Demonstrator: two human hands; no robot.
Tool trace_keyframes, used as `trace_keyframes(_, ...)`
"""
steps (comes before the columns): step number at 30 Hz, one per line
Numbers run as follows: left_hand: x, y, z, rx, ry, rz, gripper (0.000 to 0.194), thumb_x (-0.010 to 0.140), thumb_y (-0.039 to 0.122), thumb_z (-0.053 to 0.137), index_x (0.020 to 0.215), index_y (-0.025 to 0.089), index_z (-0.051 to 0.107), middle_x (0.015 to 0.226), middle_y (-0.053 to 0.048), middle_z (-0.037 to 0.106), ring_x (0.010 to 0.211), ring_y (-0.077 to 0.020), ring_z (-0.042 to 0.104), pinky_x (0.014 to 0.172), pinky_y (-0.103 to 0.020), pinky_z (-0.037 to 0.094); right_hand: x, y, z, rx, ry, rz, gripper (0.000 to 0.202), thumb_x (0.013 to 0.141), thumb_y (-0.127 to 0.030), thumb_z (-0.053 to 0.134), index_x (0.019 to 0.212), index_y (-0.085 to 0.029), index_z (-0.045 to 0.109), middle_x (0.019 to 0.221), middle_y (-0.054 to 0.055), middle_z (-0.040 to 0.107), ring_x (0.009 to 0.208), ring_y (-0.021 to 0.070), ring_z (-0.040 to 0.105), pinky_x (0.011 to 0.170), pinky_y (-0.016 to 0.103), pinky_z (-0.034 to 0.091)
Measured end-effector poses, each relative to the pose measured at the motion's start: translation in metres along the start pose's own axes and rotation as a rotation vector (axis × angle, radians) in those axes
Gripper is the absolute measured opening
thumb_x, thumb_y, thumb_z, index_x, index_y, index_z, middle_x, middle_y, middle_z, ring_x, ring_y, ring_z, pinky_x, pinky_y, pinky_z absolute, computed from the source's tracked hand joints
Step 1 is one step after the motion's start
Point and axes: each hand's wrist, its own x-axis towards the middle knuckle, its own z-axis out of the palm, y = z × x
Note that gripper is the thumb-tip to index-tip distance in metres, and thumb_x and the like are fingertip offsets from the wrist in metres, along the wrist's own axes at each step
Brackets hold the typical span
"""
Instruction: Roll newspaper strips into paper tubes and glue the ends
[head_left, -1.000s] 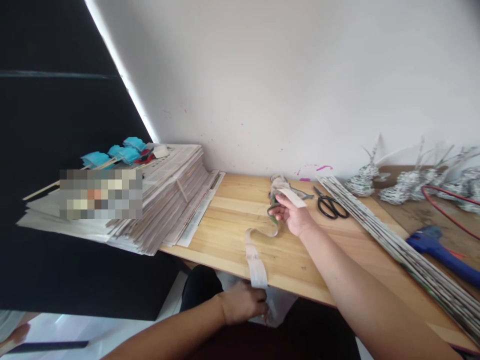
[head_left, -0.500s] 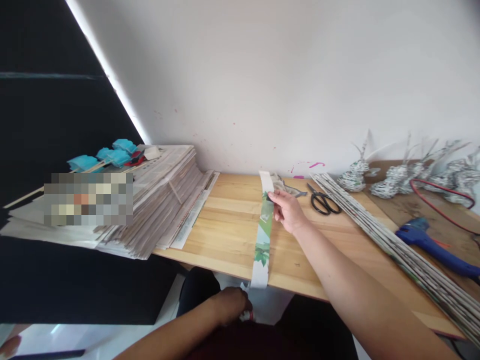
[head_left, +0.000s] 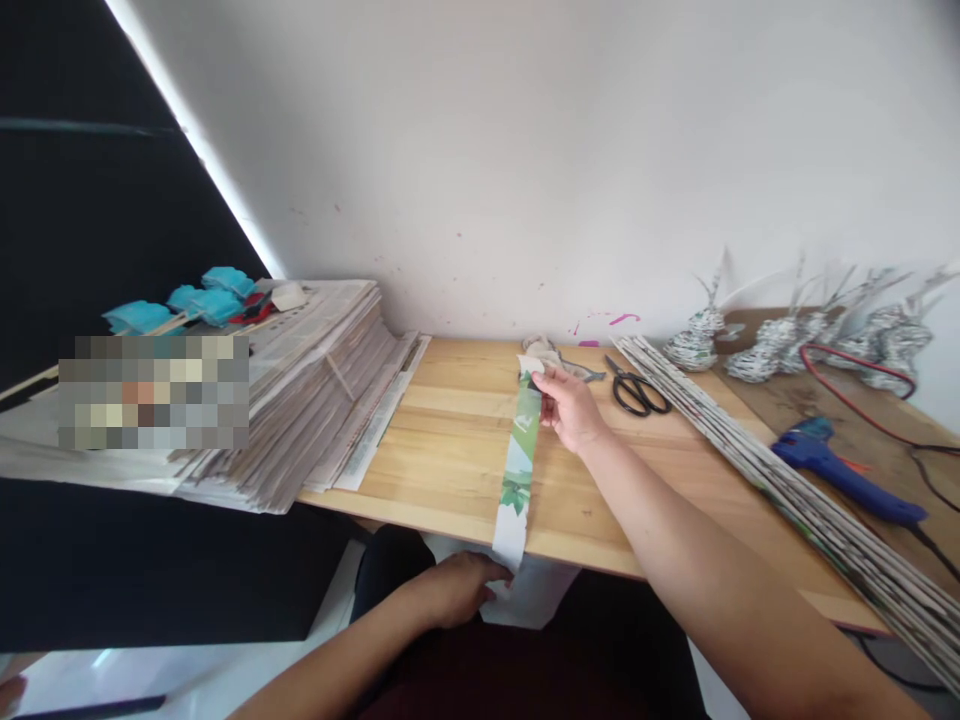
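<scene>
A long paper strip point(head_left: 516, 470), white with green leaf pictures, slants from the tabletop over its front edge. Near the strip's upper end, my right hand point(head_left: 566, 402) pinches it between thumb and fingers. My left hand point(head_left: 463, 590) is below the table edge, its fingers closed at the strip's lower end; the exact grip is partly hidden. Black-handled scissors point(head_left: 637, 393) lie to the right of my right hand. Behind that hand is a crumpled greyish cloth point(head_left: 541, 347).
A tall stack of newspapers point(head_left: 315, 400) stands on the left, with blue paper flowers point(head_left: 225, 283) on top. Thin rolled paper sticks point(head_left: 750, 455) run along the right, beside a blue glue gun point(head_left: 847, 475). Several woven paper shapes point(head_left: 694, 340) sit near the white wall.
My left hand has risen to the strip's lower end; the small white-and-red item seen at it earlier no longer shows. The strip's lower end has swung slightly left.
</scene>
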Motion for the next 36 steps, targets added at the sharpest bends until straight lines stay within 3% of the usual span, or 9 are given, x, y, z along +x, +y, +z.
trace_keyframes(2, -0.015, 0.025, -0.017, 0.006, -0.059, -0.019, 0.039, 0.081, 0.026, 0.057, 0.119, 0.025, 0.064, 0.12, -0.007, 0.066, 0.111, -0.0261, 0.059, 0.095, -0.036, 0.042, -0.001, 0.0, 0.001, 0.001, -0.012, 0.005, 0.031, 0.068, -0.039, 0.072, 0.066, -0.021, 0.047, 0.047, -0.007, 0.05, 0.035, 0.0071, 0.042, 0.032, 0.019, 0.024)
trace_keyframes(7, -0.048, 0.093, -0.088, -0.435, -0.184, 0.261, 0.034, 0.09, 0.04, 0.049, 0.1, 0.019, 0.073, 0.108, -0.009, 0.07, 0.099, -0.0209, 0.064, 0.085, -0.029, 0.047, -0.003, 0.0, 0.004, -0.018, -0.055, 0.003, 0.031, 0.069, -0.039, 0.072, 0.065, -0.02, 0.048, 0.047, -0.007, 0.05, 0.036, 0.007, 0.042, 0.033, 0.018, 0.024)
trace_keyframes(10, -0.039, 0.101, -0.129, -0.572, 0.117, 0.255, 0.041, 0.092, 0.043, 0.042, 0.091, 0.016, 0.074, 0.098, -0.011, 0.071, 0.086, -0.0194, 0.066, 0.075, -0.029, 0.05, -0.004, 0.001, 0.006, -0.052, -0.049, -0.001, 0.03, 0.069, -0.04, 0.072, 0.064, -0.02, 0.049, 0.045, -0.007, 0.05, 0.036, 0.0076, 0.042, 0.034, 0.019, 0.025)
trace_keyframes(13, -0.01, 0.089, -0.156, -0.602, 0.465, 0.196, 0.039, 0.086, 0.041, 0.056, 0.119, 0.022, 0.063, 0.106, -0.01, 0.07, 0.097, -0.0196, 0.064, 0.077, -0.028, 0.049, -0.006, 0.001, 0.007, -0.125, -0.039, -0.037, 0.03, 0.07, -0.041, 0.071, 0.063, -0.02, 0.051, 0.045, -0.006, 0.052, 0.037, 0.0088, 0.044, 0.035, 0.021, 0.026)
trace_keyframes(16, 0.025, 0.079, -0.168, -0.613, 0.459, 0.082, 0.047, 0.081, 0.05, 0.059, 0.118, 0.021, 0.064, 0.106, -0.011, 0.069, 0.097, -0.0208, 0.063, 0.065, -0.024, 0.047, -0.008, 0.003, 0.008, -0.208, -0.072, -0.081, 0.03, 0.071, -0.042, 0.07, 0.063, -0.02, 0.052, 0.047, -0.005, 0.054, 0.038, 0.0093, 0.046, 0.035, 0.021, 0.028)
trace_keyframes(19, 0.054, 0.081, -0.172, -0.714, 0.462, 0.049, 0.051, 0.078, 0.059, 0.057, 0.101, 0.016, 0.07, 0.085, -0.009, 0.069, 0.075, -0.0159, 0.063, 0.052, -0.019, 0.04, -0.008, 0.006, 0.01, -0.284, -0.126, -0.081, 0.03, 0.071, -0.042, 0.07, 0.063, -0.02, 0.051, 0.046, -0.006, 0.053, 0.039, 0.0094, 0.047, 0.036, 0.02, 0.03)
trace_keyframes(23, 0.079, 0.09, -0.184, -0.836, 0.594, 0.087, 0.044, 0.066, 0.049, 0.074, 0.092, 0.014, 0.072, 0.076, -0.005, 0.067, 0.053, -0.0068, 0.052, 0.041, -0.016, 0.029, -0.006, 0.013, 0.01, -0.354, -0.149, -0.072, 0.03, 0.073, -0.04, 0.068, 0.063, -0.02, 0.049, 0.045, -0.007, 0.051, 0.038, 0.0081, 0.046, 0.037, 0.02, 0.031)
trace_keyframes(26, 0.091, 0.094, -0.199, -0.848, 0.577, 0.14, 0.037, 0.064, 0.04, 0.077, 0.086, 0.011, 0.073, 0.077, -0.007, 0.068, 0.051, -0.0059, 0.052, 0.037, -0.016, 0.025, -0.002, 0.016, 0.007, -0.413, -0.117, -0.07, 0.03, 0.077, -0.042, 0.063, 0.063, -0.02, 0.048, 0.045, -0.007, 0.05, 0.038, 0.0089, 0.047, 0.038, 0.02, 0.033)
trace_keyframes(36, 0.116, 0.075, -0.203, -1.212, 0.42, 0.261, 0.02, 0.078, 0.017, 0.068, 0.098, 0.012, 0.069, 0.09, -0.009, 0.071, 0.082, -0.0161, 0.069, 0.068, -0.021, 0.056, 0.005, 0.024, -0.002, -0.736, 0.01, -0.237, 0.029, 0.082, -0.044, 0.057, 0.066, -0.02, 0.052, 0.053, -0.004, 0.052, 0.047, 0.0109, 0.048, 0.045, 0.023, 0.036)
